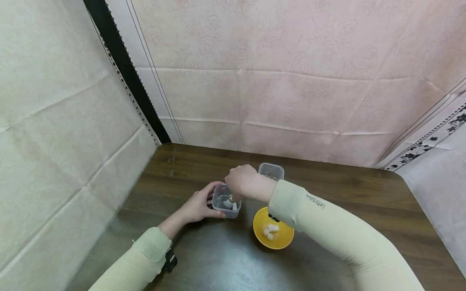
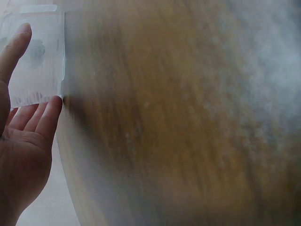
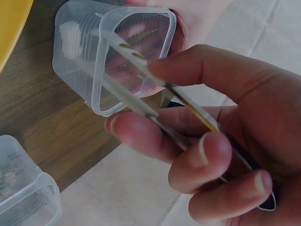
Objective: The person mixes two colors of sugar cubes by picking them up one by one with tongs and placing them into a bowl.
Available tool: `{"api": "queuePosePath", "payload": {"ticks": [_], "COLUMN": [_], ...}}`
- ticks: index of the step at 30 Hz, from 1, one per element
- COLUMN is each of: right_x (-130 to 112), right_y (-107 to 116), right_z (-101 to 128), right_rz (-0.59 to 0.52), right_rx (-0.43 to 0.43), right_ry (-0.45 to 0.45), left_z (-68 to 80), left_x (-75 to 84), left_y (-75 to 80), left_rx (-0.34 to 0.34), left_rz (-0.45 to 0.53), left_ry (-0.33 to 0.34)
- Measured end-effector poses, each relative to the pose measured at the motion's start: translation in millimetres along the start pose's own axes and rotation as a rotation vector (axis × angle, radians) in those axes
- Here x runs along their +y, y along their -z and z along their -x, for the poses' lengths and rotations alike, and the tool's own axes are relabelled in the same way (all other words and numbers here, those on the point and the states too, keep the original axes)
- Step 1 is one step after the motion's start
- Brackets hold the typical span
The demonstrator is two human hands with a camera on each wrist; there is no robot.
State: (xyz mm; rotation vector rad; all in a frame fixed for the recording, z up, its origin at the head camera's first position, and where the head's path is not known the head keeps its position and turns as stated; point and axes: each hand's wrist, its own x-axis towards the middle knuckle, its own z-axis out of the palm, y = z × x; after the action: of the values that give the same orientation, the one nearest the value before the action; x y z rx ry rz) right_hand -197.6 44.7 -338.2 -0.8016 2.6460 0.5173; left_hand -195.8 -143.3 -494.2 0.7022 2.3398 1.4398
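Note:
My left hand (image 1: 198, 207) grips a clear plastic container (image 1: 219, 194), thumb along the near side and fingers round the far side. White cubes (image 1: 234, 206) lie at the bottom of it. Above its opening, my right hand (image 1: 242, 182) holds a pair of tongs (image 3: 127, 96) with pale arms and a metal handle. The tongs' tips reach inside the container, close to a white cube (image 3: 71, 40). Seen from the left wrist, the left thumb and fingers (image 2: 44, 125) lie against the container's clear walls.
A yellow bowl (image 1: 259, 226) with several white cubes (image 1: 270, 236) stands right of the container, partly under the right forearm. Behind the right wrist is a second clear container (image 1: 271, 169) with small contents. The wooden table (image 1: 204, 250) meets cloth-covered walls at the back and left.

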Motion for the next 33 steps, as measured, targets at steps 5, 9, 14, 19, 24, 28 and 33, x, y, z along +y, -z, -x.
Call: {"api": "queuePosePath", "payload": {"ticks": [5, 9, 14, 19, 24, 28, 33], "right_x": [2.8, 5.0, 4.5, -1.3, -5.5, -4.3, -1.1], "right_y": [-1.1, 1.3, 2.6, 2.6, 2.3, 1.6, -0.1], "right_z": [-0.2, 1.9, 2.1, -1.0, -5.4, -6.5, -5.9], "right_rz": [-0.02, -0.013, 0.006, 0.026, 0.06, 0.048, -0.002], "right_rx": [0.008, 0.008, 0.022, -0.007, -0.039, -0.038, -0.022], "right_ry": [0.015, 0.008, -0.009, -0.014, -0.013, -0.007, 0.022], "left_z": [-0.2, -0.7, -0.6, -0.3, -0.5, -1.2, -1.4], "left_x": [-0.9, -0.6, -1.2, -2.4, -2.9, -3.4, -3.7], "left_y": [0.2, 0.1, 0.3, 0.6, 0.3, -0.1, -0.1], "left_rx": [0.001, 0.005, 0.009, 0.007, 0.004, 0.001, -0.001], "left_rz": [-0.008, -0.012, -0.02, -0.017, -0.01, -0.012, -0.023], "left_ry": [0.003, 0.017, 0.024, 0.011, 0.0, -0.001, -0.006]}}
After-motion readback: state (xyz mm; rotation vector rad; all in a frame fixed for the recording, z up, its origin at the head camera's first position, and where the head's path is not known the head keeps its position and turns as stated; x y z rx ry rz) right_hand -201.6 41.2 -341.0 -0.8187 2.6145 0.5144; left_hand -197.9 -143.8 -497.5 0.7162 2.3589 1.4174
